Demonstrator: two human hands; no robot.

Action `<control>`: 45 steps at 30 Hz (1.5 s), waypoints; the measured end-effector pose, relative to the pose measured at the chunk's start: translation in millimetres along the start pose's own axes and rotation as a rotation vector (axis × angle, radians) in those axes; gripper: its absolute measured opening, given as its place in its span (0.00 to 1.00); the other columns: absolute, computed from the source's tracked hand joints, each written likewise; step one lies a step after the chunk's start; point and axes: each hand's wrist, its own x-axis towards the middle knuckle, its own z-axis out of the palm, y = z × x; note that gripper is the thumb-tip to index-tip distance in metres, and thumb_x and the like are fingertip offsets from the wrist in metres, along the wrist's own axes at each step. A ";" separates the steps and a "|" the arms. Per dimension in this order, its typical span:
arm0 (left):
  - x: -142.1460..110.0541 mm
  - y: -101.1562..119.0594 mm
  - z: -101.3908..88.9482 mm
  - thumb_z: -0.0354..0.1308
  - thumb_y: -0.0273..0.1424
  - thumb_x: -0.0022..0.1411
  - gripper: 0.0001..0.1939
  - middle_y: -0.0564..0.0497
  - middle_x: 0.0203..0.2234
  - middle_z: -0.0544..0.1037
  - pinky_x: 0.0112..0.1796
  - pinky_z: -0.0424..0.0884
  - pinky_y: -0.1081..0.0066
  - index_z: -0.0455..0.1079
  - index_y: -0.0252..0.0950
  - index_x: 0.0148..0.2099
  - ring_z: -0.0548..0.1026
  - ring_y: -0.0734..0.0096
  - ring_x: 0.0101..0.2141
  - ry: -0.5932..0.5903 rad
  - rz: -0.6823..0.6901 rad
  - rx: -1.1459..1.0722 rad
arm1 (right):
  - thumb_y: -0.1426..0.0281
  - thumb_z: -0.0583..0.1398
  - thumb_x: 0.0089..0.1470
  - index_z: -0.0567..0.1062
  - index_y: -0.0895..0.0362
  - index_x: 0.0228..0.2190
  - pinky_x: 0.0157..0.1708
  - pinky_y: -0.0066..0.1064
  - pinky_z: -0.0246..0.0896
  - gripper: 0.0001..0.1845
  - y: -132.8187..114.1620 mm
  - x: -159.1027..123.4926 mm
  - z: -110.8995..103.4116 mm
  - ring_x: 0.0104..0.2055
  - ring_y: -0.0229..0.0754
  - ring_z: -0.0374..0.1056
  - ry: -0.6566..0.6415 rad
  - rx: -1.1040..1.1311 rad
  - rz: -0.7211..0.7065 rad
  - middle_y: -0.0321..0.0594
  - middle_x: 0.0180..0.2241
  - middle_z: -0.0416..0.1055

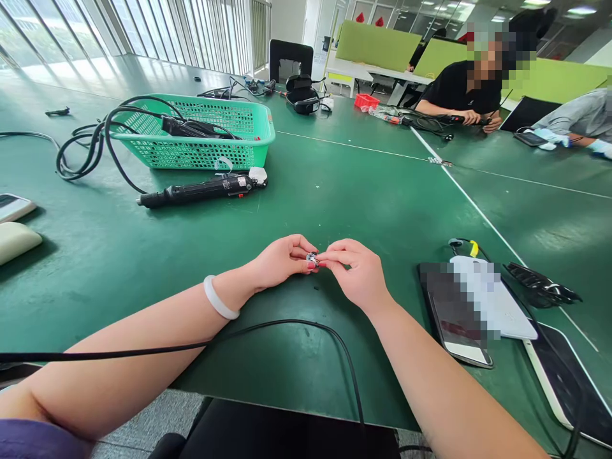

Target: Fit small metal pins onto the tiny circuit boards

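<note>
Over the green table (306, 191), my left hand (282, 262) pinches a tiny black-and-silver part (312, 259) between thumb and fingertips. My right hand (358, 271) meets it from the right, its thumb and forefinger closed at the same part. The part is too small to name, and the fingertips hide some of it. A small dark speck (316, 288) lies on the table just below the hands. Beyond them rests a black electric screwdriver (205, 190) on its side, in front of a green plastic basket (201, 156).
A black cable (268, 324) crosses above my left forearm and curves down. At right lie a phone (459, 319), a white card (516, 312), a black plastic packet (542, 284) and a white-edged device (568, 382). Cables hang from the basket. A person (468, 89) works across the table.
</note>
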 end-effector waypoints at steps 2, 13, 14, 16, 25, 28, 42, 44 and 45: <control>0.5 -0.2 -1.7 0.64 0.22 0.51 0.12 0.48 0.29 0.79 0.38 0.71 0.70 0.66 0.31 0.37 0.77 0.73 0.34 -0.028 0.003 -0.009 | 0.75 0.62 0.51 0.81 0.49 0.28 0.33 0.31 0.65 0.09 -1.4 -0.4 -0.3 0.32 0.37 0.68 -0.002 0.036 0.030 0.34 0.29 0.74; 1.9 0.4 -3.5 0.63 0.23 0.54 0.10 0.48 0.28 0.79 0.40 0.71 0.68 0.66 0.30 0.37 0.77 0.74 0.32 0.010 -0.010 -0.098 | 0.75 0.60 0.52 0.81 0.48 0.32 0.36 0.32 0.66 0.12 -3.2 -0.3 -5.0 0.34 0.38 0.70 0.012 0.014 0.106 0.34 0.31 0.76; 2.1 0.8 -3.7 0.63 0.23 0.54 0.09 0.48 0.29 0.78 0.41 0.71 0.67 0.65 0.30 0.37 0.77 0.74 0.32 0.040 -0.020 -0.124 | 0.75 0.60 0.52 0.81 0.49 0.32 0.36 0.32 0.66 0.11 -3.9 -0.4 -7.9 0.34 0.37 0.70 -0.011 -0.001 0.119 0.34 0.31 0.76; 2.6 1.6 -4.1 0.62 0.22 0.54 0.10 0.48 0.31 0.78 0.42 0.70 0.65 0.65 0.31 0.38 0.77 0.74 0.33 0.097 -0.038 -0.178 | 0.73 0.61 0.51 0.80 0.49 0.29 0.34 0.31 0.65 0.08 -5.5 -1.5 -13.7 0.33 0.37 0.70 -0.144 -0.041 0.134 0.34 0.30 0.76; 3.6 2.4 -5.2 0.61 0.21 0.54 0.10 0.48 0.34 0.78 0.43 0.69 0.65 0.64 0.32 0.38 0.76 0.75 0.33 0.129 -0.049 -0.213 | 0.74 0.61 0.50 0.74 0.54 0.24 0.26 0.27 0.58 0.06 -8.8 -7.7 -9.0 0.27 0.34 0.66 -0.533 -0.195 0.127 0.32 0.26 0.71; 3.5 1.9 -5.4 0.63 0.22 0.53 0.12 0.48 0.34 0.77 0.43 0.70 0.65 0.64 0.32 0.38 0.76 0.75 0.33 0.090 -0.045 -0.189 | 0.73 0.59 0.52 0.73 0.54 0.24 0.27 0.28 0.58 0.07 -11.0 -6.1 -8.7 0.28 0.35 0.66 -0.476 -0.175 0.128 0.32 0.26 0.71; 1.6 0.8 -3.0 0.67 0.23 0.46 0.14 0.49 0.31 0.79 0.41 0.70 0.67 0.66 0.31 0.35 0.75 0.75 0.33 0.065 0.015 -0.051 | 0.75 0.56 0.54 0.71 0.55 0.24 0.29 0.29 0.59 0.08 -15.0 -9.4 3.0 0.28 0.37 0.68 -0.011 -0.287 -0.058 0.36 0.25 0.74; 1.6 0.5 -2.9 0.68 0.23 0.46 0.14 0.49 0.31 0.79 0.42 0.70 0.66 0.66 0.31 0.34 0.76 0.75 0.33 0.060 0.032 -0.059 | 0.75 0.55 0.55 0.70 0.55 0.24 0.29 0.30 0.59 0.09 -14.8 -9.8 4.4 0.28 0.38 0.68 -0.001 -0.339 -0.094 0.36 0.25 0.73; 1.6 0.5 -2.7 0.68 0.24 0.45 0.14 0.49 0.31 0.79 0.42 0.70 0.66 0.65 0.31 0.33 0.76 0.75 0.33 0.058 0.037 -0.061 | 0.75 0.55 0.55 0.70 0.55 0.24 0.29 0.30 0.58 0.10 -14.8 -10.0 4.7 0.28 0.38 0.67 0.006 -0.363 -0.103 0.36 0.24 0.73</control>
